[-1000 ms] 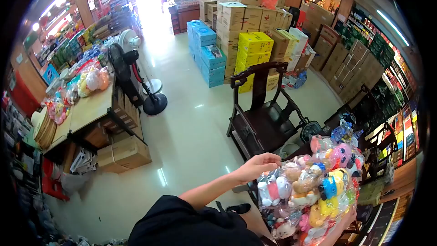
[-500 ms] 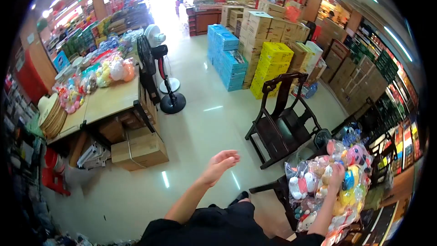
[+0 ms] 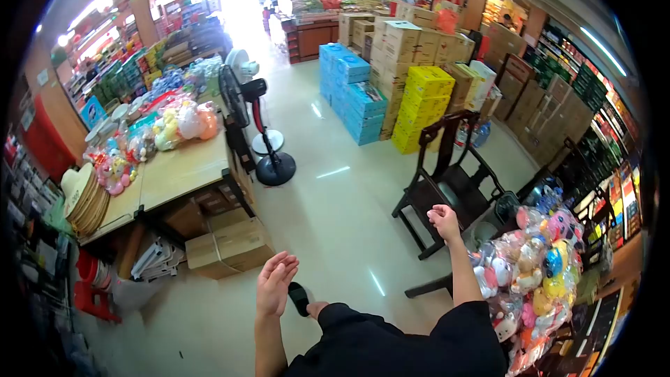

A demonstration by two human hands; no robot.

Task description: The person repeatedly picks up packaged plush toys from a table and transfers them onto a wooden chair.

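Head view: left hand [image 3: 275, 285] is hovering open, right hand [image 3: 445, 223] half-open, both empty; plush toys [image 3: 527, 272] are lying bagged nearby, bagged items [image 3: 183, 122] on the counter [image 3: 178, 160].

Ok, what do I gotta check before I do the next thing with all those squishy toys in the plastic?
1. Left hand free: ok, it holds nothing.
2. Right hand free: ok, its fingers are curled, but nothing shows in them.
3. Plush toys in a hand: not ok, neither hand is holding them.
4. Plastic around the plush toys closed tight: cannot tell, no tied ends can be made out.
5. What's under the plush toys steady: cannot tell, they mostly hide it.
6. Black fan standing up: ok, it's upright beside the table.
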